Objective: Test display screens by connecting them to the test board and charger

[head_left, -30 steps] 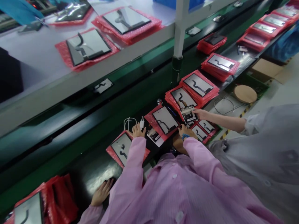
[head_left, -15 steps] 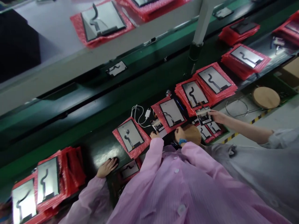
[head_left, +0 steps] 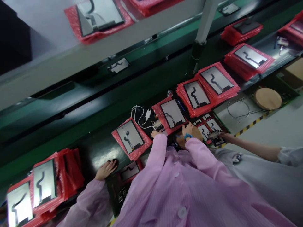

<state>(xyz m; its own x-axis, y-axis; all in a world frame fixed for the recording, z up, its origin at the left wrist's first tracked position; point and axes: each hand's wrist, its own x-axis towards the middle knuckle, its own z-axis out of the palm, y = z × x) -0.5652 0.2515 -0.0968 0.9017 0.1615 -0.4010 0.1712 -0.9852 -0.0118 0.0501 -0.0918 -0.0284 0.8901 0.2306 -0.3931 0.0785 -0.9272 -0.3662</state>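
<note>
My left hand [head_left: 155, 133] is closed at the near edge of a small circuit board [head_left: 158, 125], which has a white cable beside it. To its right a display panel [head_left: 173, 114] with a dark flex ribbon lies silver side up on red bubble wrap [head_left: 159, 103]. My right hand [head_left: 187, 129], with a blue wristband, is at the near right corner of that panel, fingers curled; what they hold, if anything, is too small to make out. Another panel [head_left: 130, 136] lies on a red bubble-wrap bag left of my left hand.
A white charger plug [head_left: 148, 114] and cable lie behind the board. Stacked panels [head_left: 197, 94] in red wrap stand to the right. A round wooden stool [head_left: 197, 134] is below my right hand. Co-workers' hands [head_left: 106, 170] are at left and, holding a device [head_left: 216, 137], at right.
My right hand has moved up and right towards the panel's corner. My left hand stays by the board. The co-worker at right has lowered the device towards the table's edge.
</note>
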